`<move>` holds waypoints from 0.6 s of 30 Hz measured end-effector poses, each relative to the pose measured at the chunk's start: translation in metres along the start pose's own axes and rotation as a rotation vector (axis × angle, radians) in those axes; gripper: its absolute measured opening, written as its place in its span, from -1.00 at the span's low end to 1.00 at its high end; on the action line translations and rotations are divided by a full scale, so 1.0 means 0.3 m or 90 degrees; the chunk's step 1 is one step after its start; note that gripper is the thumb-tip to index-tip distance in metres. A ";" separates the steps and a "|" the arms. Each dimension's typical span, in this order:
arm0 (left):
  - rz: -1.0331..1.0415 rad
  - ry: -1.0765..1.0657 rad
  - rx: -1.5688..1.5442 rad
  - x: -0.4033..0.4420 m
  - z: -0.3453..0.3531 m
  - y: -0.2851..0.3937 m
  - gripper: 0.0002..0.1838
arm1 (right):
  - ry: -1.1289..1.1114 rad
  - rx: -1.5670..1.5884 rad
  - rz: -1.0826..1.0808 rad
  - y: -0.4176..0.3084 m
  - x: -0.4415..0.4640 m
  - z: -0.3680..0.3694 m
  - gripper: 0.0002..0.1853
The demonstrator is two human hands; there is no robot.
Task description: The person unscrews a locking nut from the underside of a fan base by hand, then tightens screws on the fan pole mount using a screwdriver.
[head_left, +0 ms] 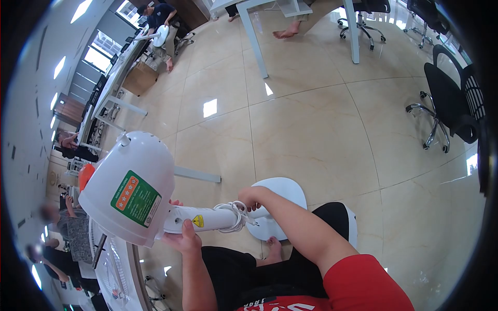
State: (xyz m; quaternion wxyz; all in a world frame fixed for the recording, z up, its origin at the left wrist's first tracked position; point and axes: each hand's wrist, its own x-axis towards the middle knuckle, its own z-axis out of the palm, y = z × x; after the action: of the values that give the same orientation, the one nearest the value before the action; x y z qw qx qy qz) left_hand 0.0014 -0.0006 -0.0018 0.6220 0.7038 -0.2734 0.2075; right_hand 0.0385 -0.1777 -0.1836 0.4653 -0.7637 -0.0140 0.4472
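A white fan motor housing point(132, 155) with a green and orange label lies tilted at the left, a thin metal rod showing below it. My left hand point(184, 241) is closed around the white neck point(194, 218) under the housing, by a yellow warning sticker. Coils of white power cord point(236, 217) wrap the neck's far end. There my right hand point(251, 198) has its fingers curled against the cord; the fingertips are partly hidden. Beyond it, on the floor, rests a white rounded fan base point(285, 194).
At the lower left a table edge point(136, 269) runs close to my left arm, with white fan grilles point(111, 274) on it. Something orange point(86, 175) shows behind the housing. An office chair point(448, 103) stands right. Other people sit or stand farther off, near a cardboard box point(140, 79).
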 end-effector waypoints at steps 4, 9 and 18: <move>-0.006 0.000 0.000 -0.002 -0.002 0.000 -0.10 | 0.018 0.014 -0.085 0.019 0.000 0.003 -0.59; -0.011 -0.001 -0.009 -0.003 -0.002 -0.004 -0.08 | 0.047 0.145 -0.105 0.003 -0.054 0.001 -0.51; -0.022 -0.014 -0.019 -0.002 -0.006 -0.005 -0.08 | 0.031 0.083 -0.145 0.037 -0.002 0.008 -0.44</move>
State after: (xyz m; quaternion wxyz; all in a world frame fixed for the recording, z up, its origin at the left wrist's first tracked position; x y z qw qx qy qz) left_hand 0.0020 0.0013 -0.0030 0.6330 0.7013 -0.2709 0.1849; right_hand 0.0322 -0.1826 -0.1916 0.5623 -0.7358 -0.0600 0.3725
